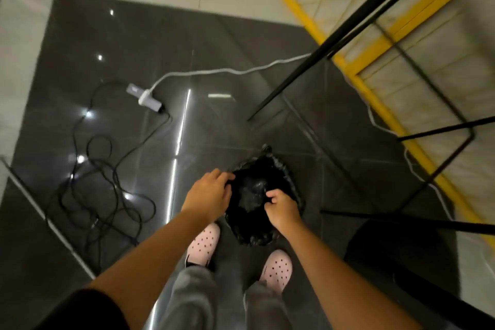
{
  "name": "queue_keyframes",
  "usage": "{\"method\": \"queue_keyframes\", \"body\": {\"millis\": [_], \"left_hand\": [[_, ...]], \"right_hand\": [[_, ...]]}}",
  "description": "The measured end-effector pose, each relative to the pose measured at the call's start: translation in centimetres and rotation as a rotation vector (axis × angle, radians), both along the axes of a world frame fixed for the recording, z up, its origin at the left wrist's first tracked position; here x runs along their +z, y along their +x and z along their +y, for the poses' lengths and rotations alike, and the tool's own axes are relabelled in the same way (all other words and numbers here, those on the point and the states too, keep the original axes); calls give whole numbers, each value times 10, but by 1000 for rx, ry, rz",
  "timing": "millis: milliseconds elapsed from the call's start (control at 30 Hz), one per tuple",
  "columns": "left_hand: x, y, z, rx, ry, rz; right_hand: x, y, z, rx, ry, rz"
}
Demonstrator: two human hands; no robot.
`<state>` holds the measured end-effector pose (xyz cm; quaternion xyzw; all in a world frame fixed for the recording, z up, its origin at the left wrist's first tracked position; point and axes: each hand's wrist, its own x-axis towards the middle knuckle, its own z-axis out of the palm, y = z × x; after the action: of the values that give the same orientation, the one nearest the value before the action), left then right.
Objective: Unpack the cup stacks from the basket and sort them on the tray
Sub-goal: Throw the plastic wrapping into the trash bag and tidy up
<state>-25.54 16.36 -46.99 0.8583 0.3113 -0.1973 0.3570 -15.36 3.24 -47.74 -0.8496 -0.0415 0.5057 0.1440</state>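
Here, a black bag [254, 195] is gripped at its rim by the curled fingers [224, 177] of the left hand [210, 194] and right hand [284, 210], likely to be pulled open.

Black short sleeve [88, 311], seemingly grey trousers [192, 300], pink perforated clogs [202, 245].

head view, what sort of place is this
Likely an indoor workroom or studio: glossy dark tiled floor, a power strip with loose cables, and black metal legs beside a yellow frame. The left hand and right hand grip a bag.
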Motion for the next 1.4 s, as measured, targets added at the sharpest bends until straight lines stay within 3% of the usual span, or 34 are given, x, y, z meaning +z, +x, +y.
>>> {"method": "queue_keyframes", "body": {"millis": [267,600,767,1033,1200,1400], "left_hand": [[172,7,8,-156,60,-167],[325,38,20,-406,120,-427],[377,64,4,-575,98,-606],[469,121,-89,-797,-117,-916],[500,140,-147,-887,-228,-992],[509,159,-212,-922,-279,-992]], "right_hand": [[170,-1,16,-122,224,-189],[313,2,-16,-208,457,-485],[383,3,-57,-328,552,-632],[479,-17,-151,-560,630,-929],[512,-17,-209,-668,591,-1083],[522,-10,-277,-745,585,-1141]]}}
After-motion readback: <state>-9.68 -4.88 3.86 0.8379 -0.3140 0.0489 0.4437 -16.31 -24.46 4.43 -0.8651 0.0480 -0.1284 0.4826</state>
